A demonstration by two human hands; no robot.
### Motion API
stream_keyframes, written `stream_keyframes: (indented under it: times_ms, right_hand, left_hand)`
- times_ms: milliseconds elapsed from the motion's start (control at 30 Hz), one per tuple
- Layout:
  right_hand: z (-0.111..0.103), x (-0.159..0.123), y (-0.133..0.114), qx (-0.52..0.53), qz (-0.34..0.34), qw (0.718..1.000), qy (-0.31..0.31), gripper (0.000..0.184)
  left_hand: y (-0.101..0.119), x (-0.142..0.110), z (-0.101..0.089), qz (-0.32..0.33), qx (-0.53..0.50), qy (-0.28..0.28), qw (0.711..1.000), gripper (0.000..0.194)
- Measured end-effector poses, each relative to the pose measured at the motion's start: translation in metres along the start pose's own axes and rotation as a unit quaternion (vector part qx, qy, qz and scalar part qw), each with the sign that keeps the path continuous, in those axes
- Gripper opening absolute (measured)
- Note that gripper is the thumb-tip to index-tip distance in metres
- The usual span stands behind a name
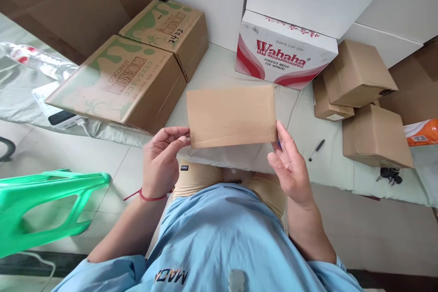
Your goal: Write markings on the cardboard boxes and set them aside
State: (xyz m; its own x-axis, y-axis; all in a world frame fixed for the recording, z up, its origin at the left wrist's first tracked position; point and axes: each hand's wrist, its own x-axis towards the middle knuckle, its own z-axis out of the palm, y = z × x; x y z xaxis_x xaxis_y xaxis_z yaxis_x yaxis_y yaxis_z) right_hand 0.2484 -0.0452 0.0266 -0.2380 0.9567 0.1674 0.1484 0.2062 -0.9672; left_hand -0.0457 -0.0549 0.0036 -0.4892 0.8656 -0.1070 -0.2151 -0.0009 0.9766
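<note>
The carton [232,116], held just in front of the Wahaha box [284,54], seemed likely to tip or slip if the loose right side gave way; the left fingers [171,131] pinched one edge near a corner; the right fingers [287,139] touched the opposite edge, thumb spread well apart.

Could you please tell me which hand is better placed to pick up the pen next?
Probably the right hand: the pen lies nearer to it, on that side. The left hand is farther away, holding the left end of the cardboard box.
</note>
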Motion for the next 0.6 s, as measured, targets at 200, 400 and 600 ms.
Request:
stream_keyframes:
  times_ms: [200,400,600]
  right_hand:
    - [-0.009,-0.003,0.024,0.078,0.087,0.991,0.064,0.065]
    - [-0.01,-0.009,0.072,-0.001,0.149,0.986,0.075,0.064]
    - [-0.013,-0.011,0.057,-0.09,0.076,0.99,0.077,0.043]
  left_hand:
    - [-0.008,0.013,-0.003,-0.035,0.04,-0.013,0.999,0.024]
    - [-0.045,0.016,-0.009,-0.124,0.08,-0.048,0.988,0.035]
    - [-0.037,0.008,-0.012,-0.102,0.003,-0.034,0.994,0.02]
